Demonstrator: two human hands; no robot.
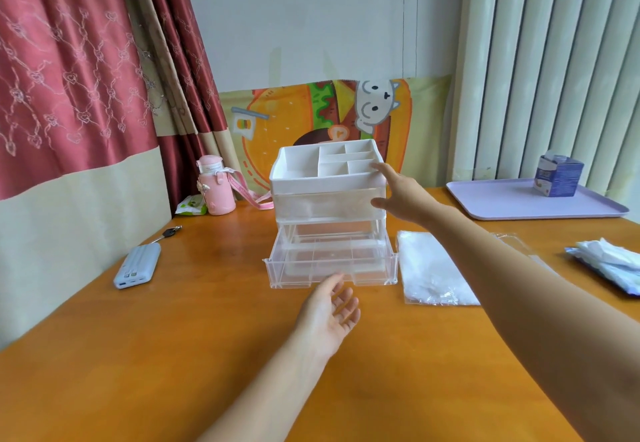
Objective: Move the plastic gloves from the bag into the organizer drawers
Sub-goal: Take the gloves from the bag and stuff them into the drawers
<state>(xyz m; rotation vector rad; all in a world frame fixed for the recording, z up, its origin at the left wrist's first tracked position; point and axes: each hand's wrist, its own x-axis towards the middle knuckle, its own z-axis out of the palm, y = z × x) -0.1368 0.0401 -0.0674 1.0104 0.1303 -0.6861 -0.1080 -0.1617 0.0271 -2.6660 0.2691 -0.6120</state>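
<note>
The right forearm crosses over the far right part of the bag of plastic gloves [429, 268], which lies flat on the surface [207, 337] just right of the organizer [325, 181]; the clear film and white contents blur together, so single gloves cannot be told apart. The organizer's upper drawer [325, 204] is cloudy and what it holds cannot be made out. The lower drawer [329, 268] stands pulled out. A crumpled white-and-blue pack [609, 263] is cut off at the right edge.

The right hand [403, 195] is spread, fingers straight, touching the organizer's upper right corner and grasping nothing. The left hand [330, 313] lies released, palm up, just before the lower drawer's front; whether it touches cannot be told.

Behind right, a lilac tray [502, 204] carries a blue carton [558, 180]. To the left stand a pink bottle [215, 187], a green-and-white pouch [191, 204], a key [169, 233] and a power bank [138, 266].
</note>
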